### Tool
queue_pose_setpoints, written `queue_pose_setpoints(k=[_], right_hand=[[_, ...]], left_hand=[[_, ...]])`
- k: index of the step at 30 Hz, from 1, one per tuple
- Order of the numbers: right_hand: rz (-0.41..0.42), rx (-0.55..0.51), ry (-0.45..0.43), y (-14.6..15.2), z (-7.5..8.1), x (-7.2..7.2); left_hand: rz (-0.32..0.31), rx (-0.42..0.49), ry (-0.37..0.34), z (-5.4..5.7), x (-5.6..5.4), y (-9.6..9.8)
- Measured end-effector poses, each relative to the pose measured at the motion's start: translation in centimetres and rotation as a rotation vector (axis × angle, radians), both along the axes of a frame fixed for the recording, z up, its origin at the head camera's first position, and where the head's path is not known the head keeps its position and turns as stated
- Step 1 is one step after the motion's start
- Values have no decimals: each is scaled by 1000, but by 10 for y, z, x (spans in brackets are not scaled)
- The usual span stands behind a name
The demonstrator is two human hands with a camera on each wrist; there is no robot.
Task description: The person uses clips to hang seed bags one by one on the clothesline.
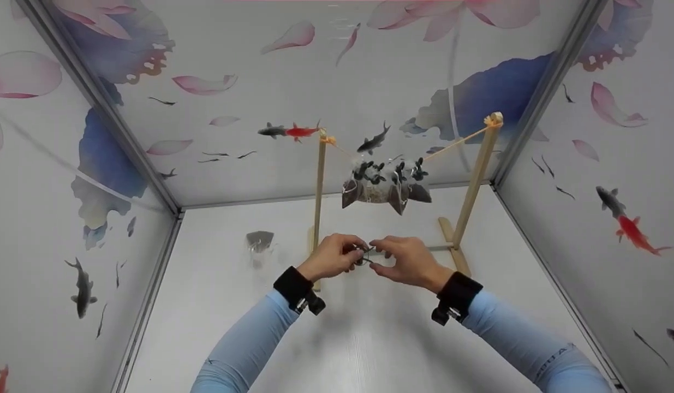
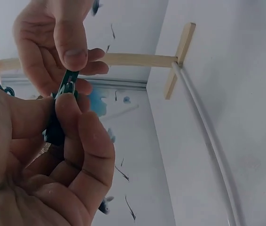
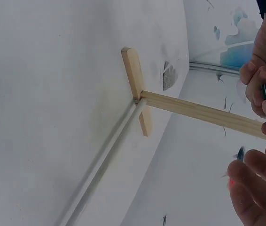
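Observation:
A small dark green clothes peg (image 2: 67,84) is pinched between the thumb and fingers of my left hand (image 1: 332,256). Its slim end sticks out toward the right. From that side my right hand (image 1: 406,261) reaches in, thumb and forefinger spread around the projecting end. The right thumb (image 2: 75,56) overlaps the peg's tip in the left wrist view. Beyond the hands, several small filled bags (image 1: 375,192) hang in a bunch on an orange string (image 1: 455,146), with similar dark pegs (image 1: 399,172) along their tops.
The string runs between a left wooden post (image 1: 320,191) and a right wooden post (image 1: 477,180). A pale rod (image 1: 440,248) joins their feet low down. Left of the stand, a clear bag with grey contents (image 1: 260,240) lies on the white table (image 1: 216,305). Printed panels (image 1: 315,82) enclose the table.

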State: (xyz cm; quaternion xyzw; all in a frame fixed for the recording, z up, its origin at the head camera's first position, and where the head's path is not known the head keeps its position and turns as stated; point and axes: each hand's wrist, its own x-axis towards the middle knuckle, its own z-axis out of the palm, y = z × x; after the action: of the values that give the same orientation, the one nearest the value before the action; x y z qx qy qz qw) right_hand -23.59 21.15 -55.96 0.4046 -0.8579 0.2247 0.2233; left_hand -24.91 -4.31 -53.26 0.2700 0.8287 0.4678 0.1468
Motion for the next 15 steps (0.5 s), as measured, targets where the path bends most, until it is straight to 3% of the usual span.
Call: queue_pose_setpoints(k=[4, 7, 12, 15], right_hand=[[36, 82, 91, 0, -3, 1], [43, 109, 126, 2, -4, 0], [49, 107, 92, 12, -7, -1], [49, 103, 93, 19, -9, -1]], left_hand=[[-33, -6, -47, -4, 0, -4], [-16, -14, -49, -8, -1, -10], [69, -23, 9, -17, -5, -35], [151, -57, 77, -26, -10, -54]])
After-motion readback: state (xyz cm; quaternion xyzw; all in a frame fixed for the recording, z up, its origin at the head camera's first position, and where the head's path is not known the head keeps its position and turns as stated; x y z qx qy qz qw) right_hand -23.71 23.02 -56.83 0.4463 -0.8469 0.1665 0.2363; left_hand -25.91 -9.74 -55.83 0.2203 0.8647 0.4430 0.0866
